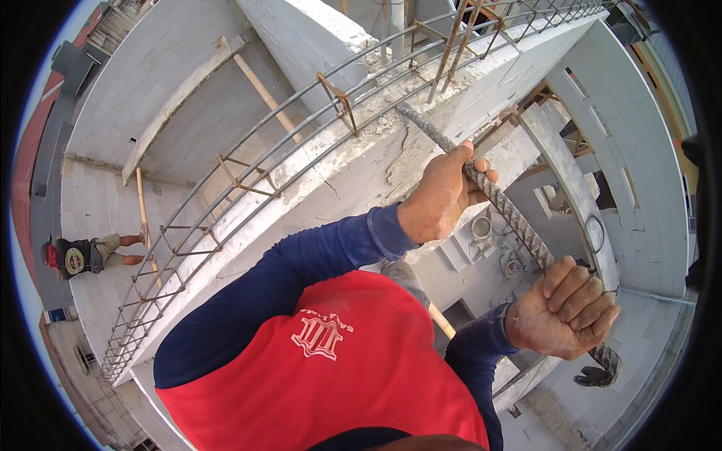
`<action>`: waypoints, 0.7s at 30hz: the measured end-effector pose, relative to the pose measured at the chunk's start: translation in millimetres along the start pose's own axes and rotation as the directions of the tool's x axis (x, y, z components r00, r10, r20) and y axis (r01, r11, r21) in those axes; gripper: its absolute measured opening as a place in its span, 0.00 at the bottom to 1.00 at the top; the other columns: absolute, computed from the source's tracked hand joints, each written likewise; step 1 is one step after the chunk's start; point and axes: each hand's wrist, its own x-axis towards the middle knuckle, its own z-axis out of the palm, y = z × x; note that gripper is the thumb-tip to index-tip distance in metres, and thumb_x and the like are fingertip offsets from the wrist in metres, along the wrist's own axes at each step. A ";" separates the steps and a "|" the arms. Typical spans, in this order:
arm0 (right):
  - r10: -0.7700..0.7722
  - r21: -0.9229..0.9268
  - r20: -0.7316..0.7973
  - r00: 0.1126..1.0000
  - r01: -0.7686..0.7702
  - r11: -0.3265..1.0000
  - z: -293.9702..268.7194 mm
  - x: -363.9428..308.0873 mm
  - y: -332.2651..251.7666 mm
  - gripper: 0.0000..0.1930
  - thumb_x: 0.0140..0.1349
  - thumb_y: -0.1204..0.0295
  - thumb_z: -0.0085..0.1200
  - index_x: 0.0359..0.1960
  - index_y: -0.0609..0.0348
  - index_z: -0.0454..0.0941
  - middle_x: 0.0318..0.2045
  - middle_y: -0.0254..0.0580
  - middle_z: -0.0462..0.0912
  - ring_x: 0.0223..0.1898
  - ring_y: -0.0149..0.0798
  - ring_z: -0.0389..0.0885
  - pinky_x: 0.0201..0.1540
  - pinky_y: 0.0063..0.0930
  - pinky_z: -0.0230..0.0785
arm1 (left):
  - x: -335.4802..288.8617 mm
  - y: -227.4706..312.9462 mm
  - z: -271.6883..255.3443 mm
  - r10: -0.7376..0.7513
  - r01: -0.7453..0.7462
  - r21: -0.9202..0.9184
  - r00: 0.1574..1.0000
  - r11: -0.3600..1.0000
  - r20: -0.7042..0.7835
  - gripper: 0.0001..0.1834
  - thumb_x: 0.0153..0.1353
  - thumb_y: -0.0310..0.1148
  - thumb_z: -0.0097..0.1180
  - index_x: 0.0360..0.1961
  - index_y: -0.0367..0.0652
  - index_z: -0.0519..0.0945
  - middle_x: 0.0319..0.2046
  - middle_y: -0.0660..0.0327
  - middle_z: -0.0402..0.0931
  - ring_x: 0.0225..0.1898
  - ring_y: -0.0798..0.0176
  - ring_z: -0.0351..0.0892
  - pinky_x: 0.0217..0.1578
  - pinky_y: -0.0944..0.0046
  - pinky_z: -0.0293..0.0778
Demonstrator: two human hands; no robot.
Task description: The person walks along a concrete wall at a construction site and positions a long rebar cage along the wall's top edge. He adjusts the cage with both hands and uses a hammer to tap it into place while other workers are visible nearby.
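Both of my hands grip a long ribbed steel crowbar (519,225) that slants from upper left to lower right. My left hand (444,192) is closed around its upper part, with the thumb lying along it. Lower down, my right hand (564,310) is wrapped in a fist around the bar. Beyond this fist the bar ends in a bent, forked claw. The far tip meets the chipped top of a block wall (383,135), beside a rebar cage (263,161). Cracks and loose crumbs show in the mortar there.
Another person (83,255) stands on the far left. A wooden pole (263,94) props a plank (177,105) against a wall. Upright rebars (455,49) rise from the wall top. Far below lie a bucket (481,228) and rubble on the floor. A pale beam (564,188) spans the right.
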 end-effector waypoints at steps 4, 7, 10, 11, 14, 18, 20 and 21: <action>-0.074 0.149 0.155 0.985 0.051 0.988 15.2 16.4 -40.3 0.25 0.78 0.62 0.38 0.16 0.43 0.56 0.09 0.24 0.53 0.09 0.23 0.43 0.14 0.20 0.41 | -28.4 -15.6 7.9 -0.081 0.079 0.015 0.983 0.997 0.167 0.15 0.79 0.47 0.47 0.43 0.47 0.74 0.40 0.63 0.79 0.50 0.55 0.83 0.48 0.53 0.78; -0.071 0.274 0.175 0.982 0.021 0.962 20.1 24.3 -36.6 0.24 0.79 0.62 0.37 0.17 0.43 0.57 0.10 0.23 0.54 0.09 0.23 0.43 0.13 0.20 0.39 | -33.1 -9.9 6.0 -0.038 0.033 0.042 0.992 0.999 0.120 0.17 0.78 0.49 0.48 0.47 0.47 0.74 0.44 0.60 0.80 0.51 0.52 0.83 0.48 0.53 0.79; 0.100 0.004 0.079 0.992 -0.101 0.995 8.4 16.9 -2.6 0.24 0.78 0.63 0.38 0.16 0.43 0.56 0.09 0.22 0.54 0.08 0.22 0.44 0.13 0.20 0.41 | -21.8 4.0 -2.5 0.057 -0.066 0.137 0.996 0.988 0.072 0.19 0.77 0.51 0.49 0.49 0.45 0.74 0.46 0.59 0.81 0.50 0.55 0.83 0.48 0.56 0.78; 0.075 0.001 -0.067 0.995 -0.076 0.997 3.0 16.3 -2.6 0.24 0.77 0.64 0.39 0.16 0.42 0.56 0.08 0.22 0.54 0.08 0.21 0.46 0.14 0.20 0.43 | -19.7 5.4 -3.4 0.034 -0.050 0.182 0.995 0.982 0.089 0.20 0.77 0.52 0.49 0.49 0.44 0.74 0.46 0.59 0.81 0.50 0.55 0.83 0.48 0.57 0.78; 0.021 0.257 0.030 0.999 -0.028 0.966 -9.1 27.5 -34.1 0.24 0.77 0.64 0.40 0.16 0.42 0.56 0.07 0.22 0.54 0.08 0.21 0.47 0.14 0.20 0.43 | -25.0 -0.7 3.2 -0.069 0.017 0.319 0.986 0.948 0.152 0.25 0.77 0.55 0.47 0.47 0.40 0.76 0.44 0.55 0.84 0.41 0.60 0.85 0.42 0.63 0.79; -0.071 0.322 0.080 0.994 0.042 0.946 -15.2 33.5 -51.3 0.25 0.77 0.64 0.39 0.16 0.42 0.56 0.08 0.23 0.54 0.08 0.22 0.46 0.13 0.21 0.41 | -32.1 11.0 6.6 -0.173 -0.093 0.758 0.949 0.646 0.263 0.35 0.75 0.62 0.44 0.34 0.37 0.82 0.32 0.54 0.86 0.30 0.60 0.84 0.33 0.62 0.78; 0.038 0.192 0.079 0.996 -0.052 0.980 -24.3 26.2 -29.1 0.26 0.78 0.63 0.38 0.15 0.42 0.55 0.08 0.25 0.55 0.08 0.23 0.45 0.13 0.22 0.41 | -33.3 34.6 -6.8 -0.061 -0.121 0.974 0.989 0.189 0.134 0.39 0.73 0.65 0.45 0.32 0.33 0.82 0.30 0.53 0.85 0.29 0.59 0.83 0.34 0.62 0.77; 0.096 0.121 0.024 0.995 -0.099 0.988 -30.5 19.8 -16.5 0.26 0.79 0.63 0.38 0.15 0.42 0.55 0.08 0.25 0.55 0.08 0.24 0.45 0.13 0.22 0.40 | -32.3 42.3 -14.1 0.012 -0.086 0.994 0.996 -0.060 0.087 0.36 0.72 0.62 0.49 0.33 0.33 0.82 0.28 0.54 0.84 0.29 0.57 0.82 0.33 0.60 0.76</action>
